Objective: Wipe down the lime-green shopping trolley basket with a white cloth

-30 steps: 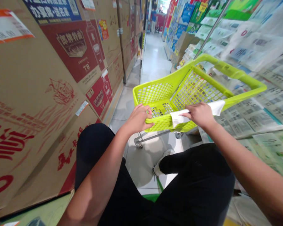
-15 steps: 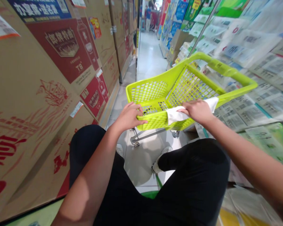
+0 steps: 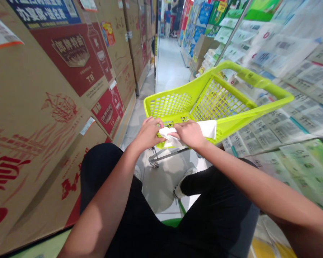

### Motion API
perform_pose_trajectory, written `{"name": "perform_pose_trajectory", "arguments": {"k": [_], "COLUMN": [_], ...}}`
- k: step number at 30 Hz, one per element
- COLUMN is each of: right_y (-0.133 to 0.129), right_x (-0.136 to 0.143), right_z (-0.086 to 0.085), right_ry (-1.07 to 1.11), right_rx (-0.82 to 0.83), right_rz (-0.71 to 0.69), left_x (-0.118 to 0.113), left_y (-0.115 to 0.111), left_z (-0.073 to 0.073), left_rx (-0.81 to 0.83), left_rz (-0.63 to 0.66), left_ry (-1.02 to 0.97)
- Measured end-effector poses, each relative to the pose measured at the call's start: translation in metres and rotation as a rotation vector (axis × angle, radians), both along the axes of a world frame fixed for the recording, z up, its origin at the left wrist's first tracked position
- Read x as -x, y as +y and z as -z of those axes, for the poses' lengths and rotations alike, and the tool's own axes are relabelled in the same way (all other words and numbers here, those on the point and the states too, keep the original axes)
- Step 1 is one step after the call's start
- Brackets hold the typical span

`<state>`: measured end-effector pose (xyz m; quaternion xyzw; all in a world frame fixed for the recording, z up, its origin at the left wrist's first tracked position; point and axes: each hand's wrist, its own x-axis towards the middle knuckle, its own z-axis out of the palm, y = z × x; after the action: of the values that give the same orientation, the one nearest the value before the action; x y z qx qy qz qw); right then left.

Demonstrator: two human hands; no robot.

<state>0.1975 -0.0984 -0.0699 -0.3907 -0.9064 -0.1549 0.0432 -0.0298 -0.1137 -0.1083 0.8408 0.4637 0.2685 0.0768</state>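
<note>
On the near rim of the lime-green basket cart [image 3: 177,104], a white cloth [image 3: 204,128] lies draped over the plastic edge, bunched at its left end and flat toward the right. The right hand [image 3: 188,133] rests on top of the cloth, fingers curled and pressing it against the rim. The left hand [image 3: 148,133] sits just beside it at the rim's left corner, fingers bent over the edge and touching the bunched end of the cloth; the two hands nearly meet. The cart's mesh walls rise beyond the hands, and its metal frame [image 3: 161,158] stands on the tiled floor [image 3: 168,68]. The person's dark-trousered knees fill the foreground. Stacked cardboard cartons [image 3: 43,107] line the left side of the aisle; shelves of packaged goods [image 3: 290,71] line the right.
</note>
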Motion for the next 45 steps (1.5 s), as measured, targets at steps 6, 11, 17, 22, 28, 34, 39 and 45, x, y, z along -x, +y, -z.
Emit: {"name": "perform_pose_trajectory", "arguments": {"k": [6, 11, 17, 22, 28, 34, 39, 45], "right_y": [0.006, 0.027, 0.041, 0.021, -0.011, 0.006, 0.033, 0.019], "right_x": [-0.034, -0.124, -0.188, -0.123, -0.008, -0.074, -0.215, -0.187], "right_z": [-0.005, -0.02, -0.032, -0.013, 0.01, -0.008, -0.054, -0.041], "right_ry": [-0.067, -0.085, -0.047, 0.031, 0.06, 0.001, -0.075, -0.011], "right_rx": [-0.004, -0.098, -0.175, -0.104, -0.011, -0.082, -0.289, -0.275], "right_rz": [0.066, 0.119, 0.17, 0.136, -0.03, 0.109, 0.279, 0.288], "left_x": [0.004, 0.009, 0.013, -0.001, -0.016, 0.006, 0.023, 0.008], "left_y": [-0.003, -0.002, -0.003, -0.004, -0.007, -0.003, -0.003, -0.009], "left_z": [0.0, -0.003, -0.004, 0.002, 0.01, 0.003, 0.001, 0.003], "left_rx": [0.044, 0.08, 0.066, -0.012, -0.059, 0.006, -0.007, -0.079], "left_rz": [0.048, 0.055, 0.056, 0.052, 0.062, 0.078, 0.025, -0.086], "left_ry": [-0.024, -0.03, -0.036, -0.02, -0.012, -0.064, -0.068, -0.076]}}
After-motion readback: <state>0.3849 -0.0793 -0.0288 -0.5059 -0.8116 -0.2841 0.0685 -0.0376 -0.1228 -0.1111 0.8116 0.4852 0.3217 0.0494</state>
